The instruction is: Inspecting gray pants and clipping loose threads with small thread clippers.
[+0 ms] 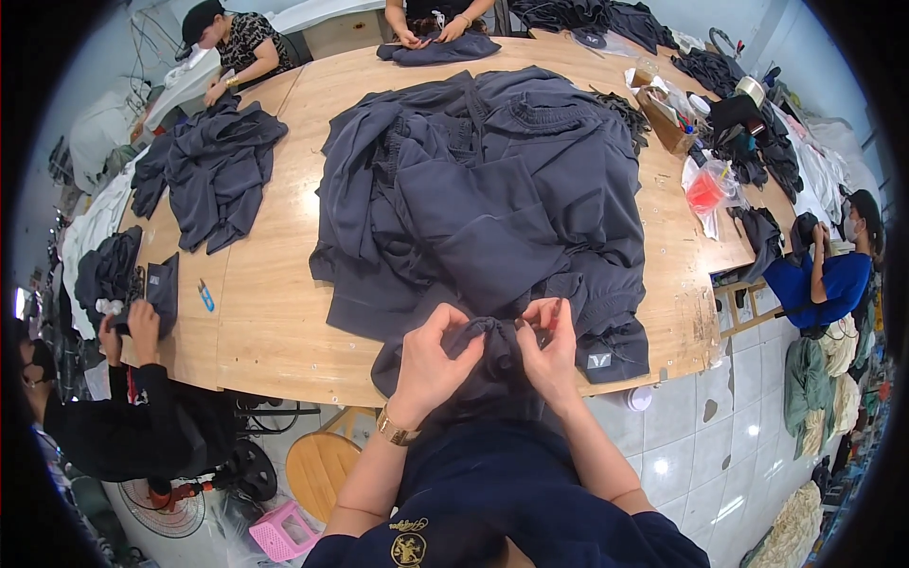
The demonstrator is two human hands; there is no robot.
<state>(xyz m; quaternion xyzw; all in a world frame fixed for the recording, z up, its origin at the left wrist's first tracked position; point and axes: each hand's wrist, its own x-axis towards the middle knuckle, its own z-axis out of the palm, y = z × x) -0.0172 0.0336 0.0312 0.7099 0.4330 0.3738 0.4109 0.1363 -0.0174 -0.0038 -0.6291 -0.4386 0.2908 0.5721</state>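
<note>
A dark grey garment (490, 364) hangs over the table's near edge in front of me, its fabric gathered up between my hands. My left hand (431, 364) pinches a fold of it between thumb and fingers. Close by on the right, my right hand (551, 355) grips the same bunched cloth; something small and dark reddish shows at its fingers, too small to name. Just beyond lies a big heap of dark grey garments (492, 208) with gathered elastic edges. One folded corner with a white mark (599, 361) lies beside my right hand.
Blue thread snips (205, 295) lie on the wooden table (270, 322) at left, near another garment pile (222, 170). At right stand a brown box (666, 121) and a red cup in plastic (705, 192). Several co-workers sit around the table. A wooden stool (325, 470) stands lower left.
</note>
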